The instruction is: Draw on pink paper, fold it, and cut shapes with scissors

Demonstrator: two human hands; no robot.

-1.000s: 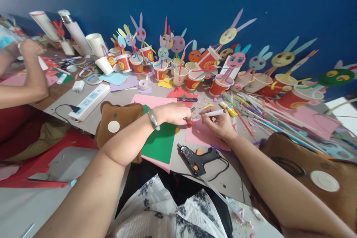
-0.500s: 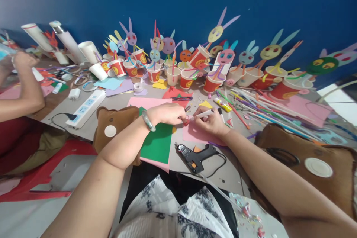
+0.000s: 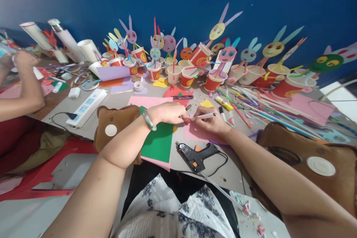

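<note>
My left hand (image 3: 170, 112), with a silver bangle at the wrist, pinches a small red piece (image 3: 187, 121), probably paper, against the table; my fingers partly cover it. In my right hand (image 3: 214, 123) is a white marker (image 3: 206, 115), its tip end pointing left at the red piece. Pink paper (image 3: 193, 132) lies under my right hand. A green sheet (image 3: 158, 139) is below my left wrist. Just beyond the right hand lies a black marker cap or pen end (image 3: 221, 111). Nearer to me rests a black glue gun (image 3: 196, 156) with its cord.
Paper cups (image 3: 214, 79) with rabbit-faced figures line the back wall. Pipe cleaners (image 3: 267, 108) are spread at right, near a brown cushion (image 3: 295, 163). A power strip (image 3: 87, 108) and another brown cushion (image 3: 118, 122) are at left. Another person's arm (image 3: 26, 81) is far left.
The marker has tipped lower, now nearly level. At back left, a purple sheet now stands tilted up, an orange sheet shows below it, and the light blue sheet is out of sight.
</note>
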